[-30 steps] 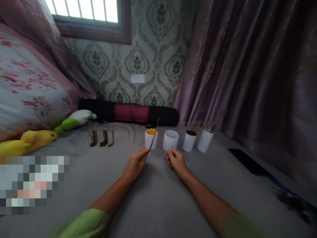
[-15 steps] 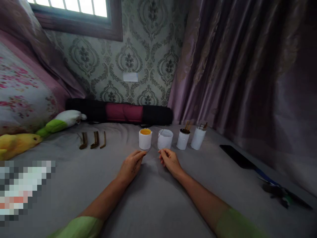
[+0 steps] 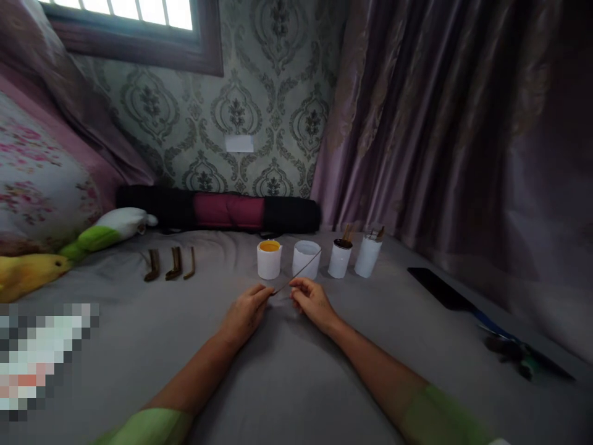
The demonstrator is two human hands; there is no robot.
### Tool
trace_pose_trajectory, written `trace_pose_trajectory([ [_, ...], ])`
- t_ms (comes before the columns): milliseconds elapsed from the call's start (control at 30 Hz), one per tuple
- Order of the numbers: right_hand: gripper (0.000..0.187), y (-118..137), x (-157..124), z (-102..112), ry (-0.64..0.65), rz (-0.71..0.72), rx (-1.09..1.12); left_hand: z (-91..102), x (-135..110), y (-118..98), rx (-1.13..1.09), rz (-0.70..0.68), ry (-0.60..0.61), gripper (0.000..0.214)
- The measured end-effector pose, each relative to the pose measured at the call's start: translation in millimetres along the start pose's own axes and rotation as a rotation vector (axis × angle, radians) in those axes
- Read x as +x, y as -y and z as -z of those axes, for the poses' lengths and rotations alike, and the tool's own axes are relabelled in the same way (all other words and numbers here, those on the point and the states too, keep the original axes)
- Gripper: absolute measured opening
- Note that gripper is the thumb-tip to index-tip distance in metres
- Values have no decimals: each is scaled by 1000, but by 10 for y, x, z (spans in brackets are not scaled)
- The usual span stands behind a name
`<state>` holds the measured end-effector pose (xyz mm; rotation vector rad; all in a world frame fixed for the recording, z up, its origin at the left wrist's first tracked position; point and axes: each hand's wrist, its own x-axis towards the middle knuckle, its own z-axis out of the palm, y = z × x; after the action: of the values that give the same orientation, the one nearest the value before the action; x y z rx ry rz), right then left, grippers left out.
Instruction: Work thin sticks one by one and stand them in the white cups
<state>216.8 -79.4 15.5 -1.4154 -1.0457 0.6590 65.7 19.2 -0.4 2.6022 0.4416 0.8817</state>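
My left hand [image 3: 248, 309] is closed, its thumb and fingertips pinching the lower end of a thin dark stick [image 3: 306, 266]. The stick slants up to the right, across the front of a white cup [image 3: 306, 262] of pale contents. My right hand [image 3: 314, 304] has its fingers curled, with thumb and forefinger closed at the stick's lower part. Just left of that cup stands another white cup [image 3: 269, 262] with yellow contents. To the right are a white container [image 3: 340, 262] with a dark rim and brown sticks, and a taller white container [image 3: 369, 256] also holding sticks.
Small bent brown pieces [image 3: 173, 264] lie in groups on the grey sheet [image 3: 287, 383] at left. Plush toys [image 3: 111, 228] rest farther left. A black and maroon roll [image 3: 227, 211] lines the wall. A black flat object [image 3: 440, 288] and keys [image 3: 507, 349] lie at right.
The stick has swung lower and to the right, and more of it shows. My right hand has come slightly left, onto the stick. The whole view has shifted a little.
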Motion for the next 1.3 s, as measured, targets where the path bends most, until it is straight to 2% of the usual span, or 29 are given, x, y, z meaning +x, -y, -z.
trace_pose_trajectory([
  [300, 25, 18, -13, -8, 56, -1, 44, 3, -10, -2, 74, -6, 48, 35],
  [633, 32, -16, 20, 10, -7, -7, 104, -12, -8, 5, 135, 21, 85, 33],
  [833, 36, -62, 59, 20, -71, -64, 160, -21, -8, 24, 168, 26, 94, 31],
  [1067, 36, -88, 76, 34, -94, -98, 198, -30, 8, 12, 60, 51, 51, 26],
  [1300, 36, -104, 81, 43, -112, -99, 221, -38, 36, 22, -76, 135, -5, 22],
])
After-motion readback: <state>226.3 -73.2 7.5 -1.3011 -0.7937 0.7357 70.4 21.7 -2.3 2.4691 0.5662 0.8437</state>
